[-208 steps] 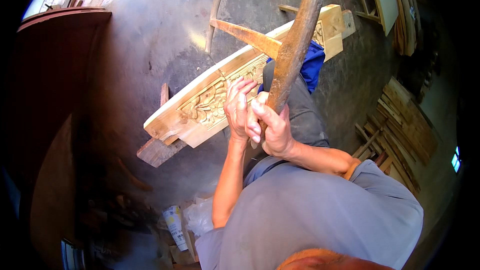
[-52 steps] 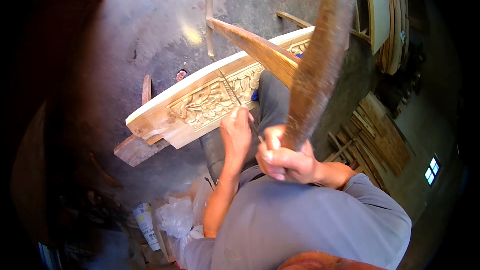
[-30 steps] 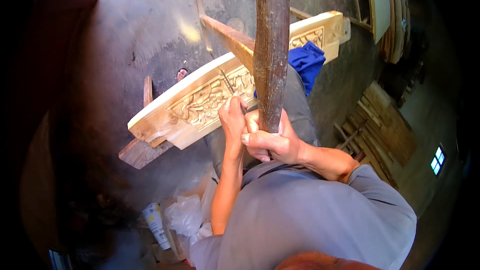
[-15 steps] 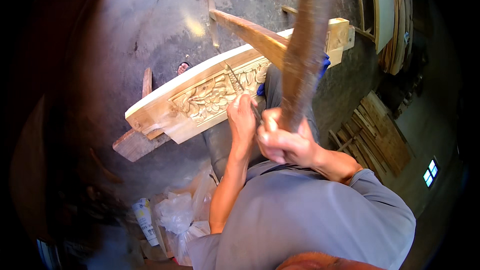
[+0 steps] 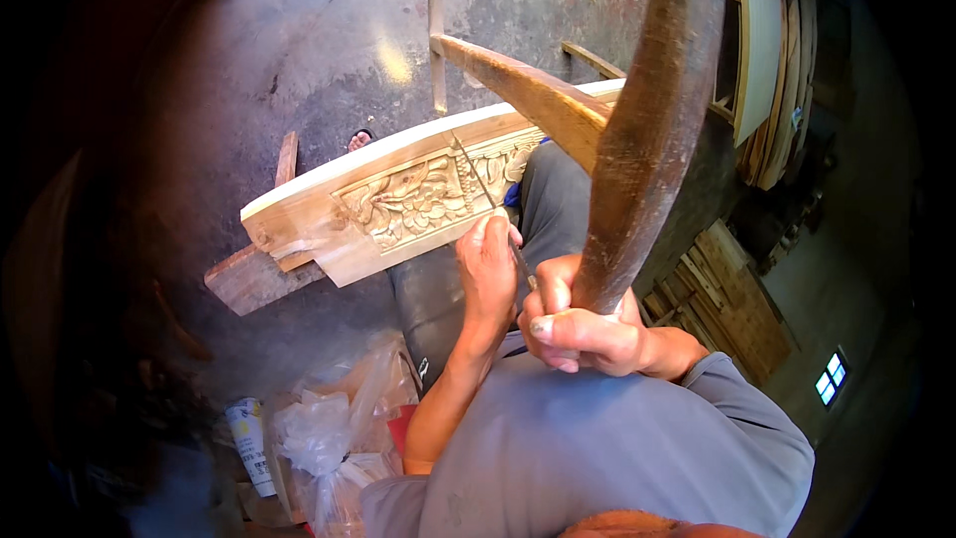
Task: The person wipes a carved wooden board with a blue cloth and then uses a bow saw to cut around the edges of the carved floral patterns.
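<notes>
we look down on a grey, stained floor (image 5: 329,10). across it slants a long pale carved board (image 5: 413,194), lying in front of us, its relief panels facing up, with a rough plank (image 5: 257,281) showing under its left end and a dark-trousered leg (image 5: 558,201) against its near side. over the board we see a wooden frame saw (image 5: 647,130), its thick dark arm rising toward us and its thin blade (image 5: 474,171) crossing the carved face at a slant. curved panels (image 5: 762,55) stand at upper right; below them lies a pile of boards (image 5: 727,284). at lower left we find clear plastic bags (image 5: 317,430). our right hand (image 5: 588,334) is wrapped tightly around the saw's near end. our left hand (image 5: 488,264) is curled beside the blade at the board's near edge; we cannot tell what its fingers pinch. smaller are a white printed tube (image 5: 251,446) and, beyond the board, part of a foot (image 5: 358,141).
</notes>
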Available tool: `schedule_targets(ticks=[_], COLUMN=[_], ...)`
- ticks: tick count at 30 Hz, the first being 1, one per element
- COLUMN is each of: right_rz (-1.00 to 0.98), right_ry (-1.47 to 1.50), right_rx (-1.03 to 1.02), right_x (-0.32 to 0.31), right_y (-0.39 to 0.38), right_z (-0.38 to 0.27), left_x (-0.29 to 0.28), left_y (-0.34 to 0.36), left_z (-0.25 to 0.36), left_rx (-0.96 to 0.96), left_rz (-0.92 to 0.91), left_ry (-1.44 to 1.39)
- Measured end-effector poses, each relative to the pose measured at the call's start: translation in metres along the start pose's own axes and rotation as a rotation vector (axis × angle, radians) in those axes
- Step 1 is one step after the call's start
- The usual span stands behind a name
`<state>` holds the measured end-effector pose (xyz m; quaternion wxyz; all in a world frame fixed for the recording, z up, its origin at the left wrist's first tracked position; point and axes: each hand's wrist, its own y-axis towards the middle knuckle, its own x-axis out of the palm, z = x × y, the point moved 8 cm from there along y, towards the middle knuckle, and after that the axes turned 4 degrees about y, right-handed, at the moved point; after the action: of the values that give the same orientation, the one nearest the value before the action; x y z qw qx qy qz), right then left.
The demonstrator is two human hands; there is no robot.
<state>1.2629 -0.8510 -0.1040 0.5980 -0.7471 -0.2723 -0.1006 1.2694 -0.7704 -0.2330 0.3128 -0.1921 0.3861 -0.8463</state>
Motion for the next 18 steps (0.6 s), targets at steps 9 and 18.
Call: schedule_targets(ticks=[9,18], right_rz=[0.032,-0.162], right_ry=[-0.088,0.226], right_rx=[-0.088,-0.266], right_x=[-0.019,-0.008], right_y=[0.017,-0.011], right_z=[0.014,-0.009], left_x=[-0.001,0.005], left_y=[0.019,0.008], left_z=[-0.033,0.004], left_rx=[-0.140,-0.070], left_rz=[-0.018,-0.078], left_ry=[-0.088,0.117])
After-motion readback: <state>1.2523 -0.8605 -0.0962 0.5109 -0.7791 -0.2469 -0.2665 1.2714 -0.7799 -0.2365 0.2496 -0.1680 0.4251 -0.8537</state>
